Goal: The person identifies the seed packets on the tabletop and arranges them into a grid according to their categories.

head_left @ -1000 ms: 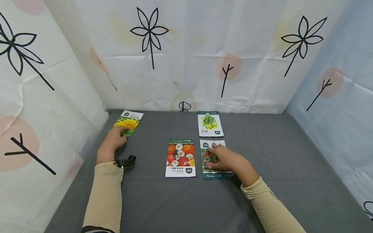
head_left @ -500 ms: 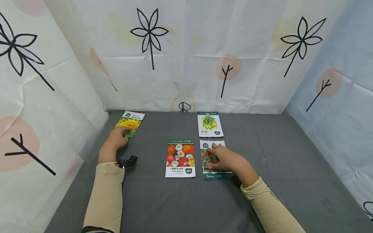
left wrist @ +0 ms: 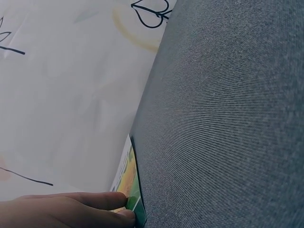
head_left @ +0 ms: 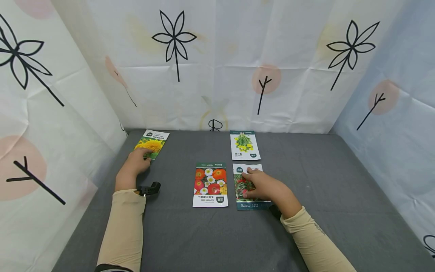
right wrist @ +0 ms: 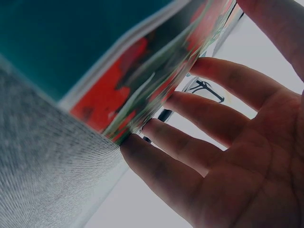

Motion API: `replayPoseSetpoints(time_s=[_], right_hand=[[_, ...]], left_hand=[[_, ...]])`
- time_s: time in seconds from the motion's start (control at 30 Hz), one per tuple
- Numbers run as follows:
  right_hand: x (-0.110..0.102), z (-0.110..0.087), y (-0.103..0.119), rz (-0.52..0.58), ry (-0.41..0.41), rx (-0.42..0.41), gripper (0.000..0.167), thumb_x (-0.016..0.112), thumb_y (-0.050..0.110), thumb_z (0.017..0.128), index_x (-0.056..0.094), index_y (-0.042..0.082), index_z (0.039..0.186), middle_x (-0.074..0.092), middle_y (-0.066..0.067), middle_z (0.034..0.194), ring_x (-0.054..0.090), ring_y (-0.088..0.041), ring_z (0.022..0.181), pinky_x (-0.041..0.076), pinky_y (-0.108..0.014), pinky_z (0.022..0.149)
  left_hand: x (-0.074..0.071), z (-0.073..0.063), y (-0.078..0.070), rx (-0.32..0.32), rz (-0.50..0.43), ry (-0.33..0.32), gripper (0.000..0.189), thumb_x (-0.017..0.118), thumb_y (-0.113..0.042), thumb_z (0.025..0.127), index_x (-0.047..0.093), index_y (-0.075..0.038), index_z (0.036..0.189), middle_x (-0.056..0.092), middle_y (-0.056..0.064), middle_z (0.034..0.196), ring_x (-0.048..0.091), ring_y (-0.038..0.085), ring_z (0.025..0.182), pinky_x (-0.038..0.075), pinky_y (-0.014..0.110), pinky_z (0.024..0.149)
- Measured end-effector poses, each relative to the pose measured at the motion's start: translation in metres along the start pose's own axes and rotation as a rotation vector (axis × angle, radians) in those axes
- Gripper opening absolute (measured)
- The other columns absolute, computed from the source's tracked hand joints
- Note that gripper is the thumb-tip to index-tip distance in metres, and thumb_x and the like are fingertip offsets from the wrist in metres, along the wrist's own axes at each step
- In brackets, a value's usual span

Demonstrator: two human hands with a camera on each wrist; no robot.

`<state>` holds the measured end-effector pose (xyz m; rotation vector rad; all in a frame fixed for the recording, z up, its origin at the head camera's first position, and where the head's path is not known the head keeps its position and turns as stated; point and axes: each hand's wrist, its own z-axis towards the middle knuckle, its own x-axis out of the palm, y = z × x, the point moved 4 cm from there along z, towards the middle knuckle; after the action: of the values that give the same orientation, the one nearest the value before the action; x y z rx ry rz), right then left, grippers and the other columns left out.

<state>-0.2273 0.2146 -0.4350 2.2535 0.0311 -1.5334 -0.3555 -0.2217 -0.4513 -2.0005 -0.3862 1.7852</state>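
Note:
In the head view my left hand [head_left: 133,165] rests its fingertips on the lower edge of a seed packet with yellow flowers [head_left: 157,146], which lies tilted at the far left. Two nearly straight fingers touch that packet in the left wrist view. Farther right, my right hand [head_left: 266,186] lies over a seed packet with red flowers and a green band [head_left: 242,204], covering its right side. The right wrist view shows spread fingers [right wrist: 166,171] with their tips on the packet's printed face.
Beside the right hand's packet lies a seed packet with orange, red and white flowers [head_left: 210,185]. Behind them is a white packet with a bunch of yellow flowers [head_left: 244,145]. The grey tabletop [head_left: 204,241] ends at a patterned white cloth backdrop [head_left: 221,68].
My left hand and the yellow-flower packet have shifted slightly to the right, mostly in the first half second. The right hand and the other packets stay where they were.

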Motion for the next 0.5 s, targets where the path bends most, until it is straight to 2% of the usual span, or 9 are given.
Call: replayPoseSetpoints(time_s=[0.5], right_hand=[[-0.0006,0.0007,0.0002,0.000,-0.006,-0.014,0.078,0.082,0.033,0.095,0.049,0.003,0.158,0.035,-0.027,0.169,0.031,-0.050,0.157,0.035,-0.063,0.124]], left_hand=[[0.0039,0.0028,0.0023,0.001,0.003,0.016,0.049,0.052,-0.009,0.105,0.053,0.002,0.153,0.041,0.034,0.162,0.033,0.058,0.149,0.028,0.075,0.121]])
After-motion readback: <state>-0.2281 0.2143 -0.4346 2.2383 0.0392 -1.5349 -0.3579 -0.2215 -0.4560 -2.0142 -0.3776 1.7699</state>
